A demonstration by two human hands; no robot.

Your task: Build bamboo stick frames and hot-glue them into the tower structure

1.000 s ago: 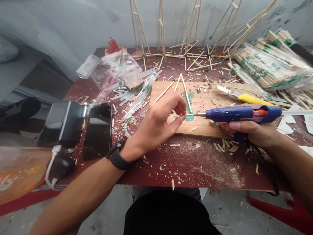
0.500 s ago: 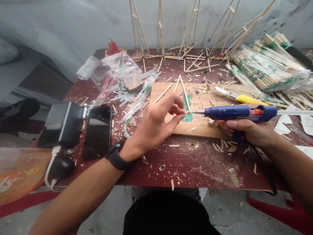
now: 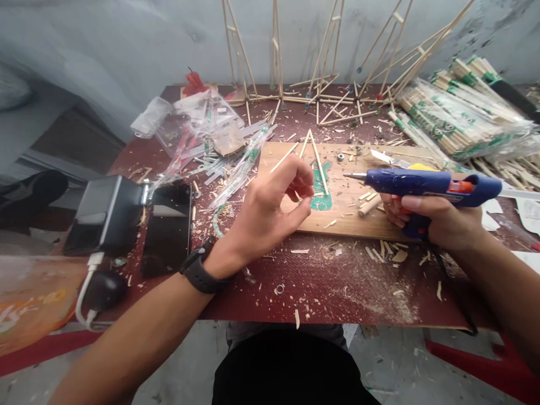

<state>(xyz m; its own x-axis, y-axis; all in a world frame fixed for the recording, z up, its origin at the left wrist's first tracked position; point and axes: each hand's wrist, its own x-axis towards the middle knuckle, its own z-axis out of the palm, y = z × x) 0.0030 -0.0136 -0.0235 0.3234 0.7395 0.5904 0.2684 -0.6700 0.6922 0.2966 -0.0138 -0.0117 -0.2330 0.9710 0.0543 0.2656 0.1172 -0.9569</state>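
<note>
Glue gun (image 3: 426,184) sits level in right hand (image 3: 436,224), left hand (image 3: 268,211) half curled.

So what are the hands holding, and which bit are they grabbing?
The right hand grips the blue glue gun by its handle. The left hand seems to pinch a small stick by one end.

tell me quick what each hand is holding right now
left hand: closed, pinching a short stick over the wooden board
right hand: closed on the blue glue gun
</note>
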